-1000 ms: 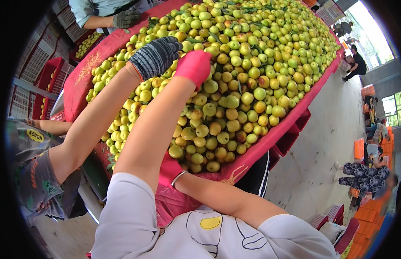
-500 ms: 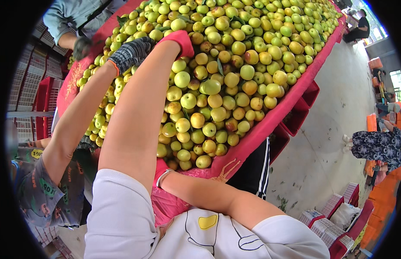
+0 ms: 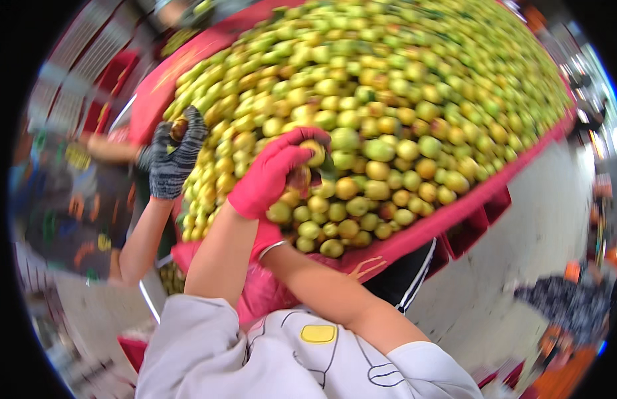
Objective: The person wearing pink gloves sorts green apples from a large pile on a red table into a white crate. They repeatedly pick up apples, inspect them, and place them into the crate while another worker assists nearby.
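Note:
My left hand, in a pink glove, is raised over a broad heap of small round green-yellow fruit that look like jujubes. Its fingers are curled round a yellowish fruit, with a darker reddish one showing under the fingers. My right hand, also in a pink glove, is low at the near edge of the heap, close to my left wrist. My left forearm covers most of it, so its fingers are hidden. Several fruits in the heap have brown-red patches.
The heap lies on a table with a padded red cloth edge. At left, a co-worker's hand in a grey striped glove holds fruit. Another gloved hand is at the far left. Red crates stand below the right edge.
My left hand has drawn back from deep in the heap toward me and now holds fruit. The co-worker's striped glove has lifted off the heap with fruit. The whole view has shifted.

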A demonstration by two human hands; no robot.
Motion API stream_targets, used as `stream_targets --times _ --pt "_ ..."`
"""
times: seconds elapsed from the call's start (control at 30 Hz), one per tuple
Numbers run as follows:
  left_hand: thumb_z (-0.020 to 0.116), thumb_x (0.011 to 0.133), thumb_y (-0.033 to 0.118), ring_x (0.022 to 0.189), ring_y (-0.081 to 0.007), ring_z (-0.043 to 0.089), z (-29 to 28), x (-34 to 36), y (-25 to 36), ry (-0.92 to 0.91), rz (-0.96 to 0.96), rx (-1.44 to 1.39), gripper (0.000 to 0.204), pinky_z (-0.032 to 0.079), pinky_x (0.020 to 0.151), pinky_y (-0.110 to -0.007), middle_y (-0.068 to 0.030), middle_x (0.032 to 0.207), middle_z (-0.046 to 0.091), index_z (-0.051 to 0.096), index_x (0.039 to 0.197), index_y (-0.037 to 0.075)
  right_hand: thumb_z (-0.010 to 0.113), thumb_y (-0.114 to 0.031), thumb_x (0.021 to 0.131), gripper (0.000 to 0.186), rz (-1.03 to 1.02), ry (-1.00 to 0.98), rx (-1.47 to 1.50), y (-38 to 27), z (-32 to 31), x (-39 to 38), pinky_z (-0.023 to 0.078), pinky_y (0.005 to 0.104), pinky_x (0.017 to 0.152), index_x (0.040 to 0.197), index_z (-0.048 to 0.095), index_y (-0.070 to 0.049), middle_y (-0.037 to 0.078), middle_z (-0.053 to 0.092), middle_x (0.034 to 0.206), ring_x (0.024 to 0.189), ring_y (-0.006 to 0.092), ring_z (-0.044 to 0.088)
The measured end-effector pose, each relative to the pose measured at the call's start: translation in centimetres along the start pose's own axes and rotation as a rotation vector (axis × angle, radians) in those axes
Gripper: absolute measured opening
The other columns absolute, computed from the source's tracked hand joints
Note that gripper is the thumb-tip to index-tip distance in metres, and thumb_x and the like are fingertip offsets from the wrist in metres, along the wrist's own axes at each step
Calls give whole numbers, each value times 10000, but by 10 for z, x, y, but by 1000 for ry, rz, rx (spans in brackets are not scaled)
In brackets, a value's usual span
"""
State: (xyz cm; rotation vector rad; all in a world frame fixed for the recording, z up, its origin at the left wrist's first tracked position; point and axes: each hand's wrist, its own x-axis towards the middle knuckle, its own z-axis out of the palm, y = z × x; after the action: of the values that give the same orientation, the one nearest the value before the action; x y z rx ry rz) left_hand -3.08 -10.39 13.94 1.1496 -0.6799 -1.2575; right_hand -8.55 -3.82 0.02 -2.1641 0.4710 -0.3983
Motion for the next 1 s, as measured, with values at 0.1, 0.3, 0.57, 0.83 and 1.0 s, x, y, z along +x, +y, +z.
stream_targets --times 0.1,0.3,0.57,0.83,1.0 --pt "511 891 202 759 -149 592 -39 -77 -17 6 -24 -369 271 495 686 -259 -94 953 621 589 1071 16 553 -212 834 371 -145 -12 -153 11 -9 4 375 414 1039 1184 573 -90 174 534 1302 1217 308 485" --pt "528 920 191 820 -136 564 -94 -284 -41 308 -170 -373 239 484 700 -273 -104 936 589 590 1065 12 668 -219 765 422 -259 -191 -333 3 -16 3 339 480 1078 1170 636 -105 240 500 1348 1245 404 463" --pt "513 928 354 521 -92 527 -74 -540 -134 1517 -233 -151 354 450 474 -235 -1 770 600 605 1136 83 585 -259 892 406 -355 -309 -436 5 -25 4 269 455 1115 1258 580 -84 233 441 1417 1328 387 376" --pt "579 889 407 864 -266 670 -56 -605 -216 715 -1474 525 543 528 785 -385 -146 1029 691 491 1320 87 625 -205 867 390 -316 -275 -408 11 -21 11 312 448 1104 1232 602 -67 261 458 1392 1313 399 410" --pt "621 886 338 722 -287 669 -81 -509 -122 964 -960 608 330 518 637 -381 -144 710 667 707 905 19 640 -237 841 394 -307 -265 -427 -1 -15 4 293 469 1108 1212 603 -107 244 454 1400 1303 420 403"
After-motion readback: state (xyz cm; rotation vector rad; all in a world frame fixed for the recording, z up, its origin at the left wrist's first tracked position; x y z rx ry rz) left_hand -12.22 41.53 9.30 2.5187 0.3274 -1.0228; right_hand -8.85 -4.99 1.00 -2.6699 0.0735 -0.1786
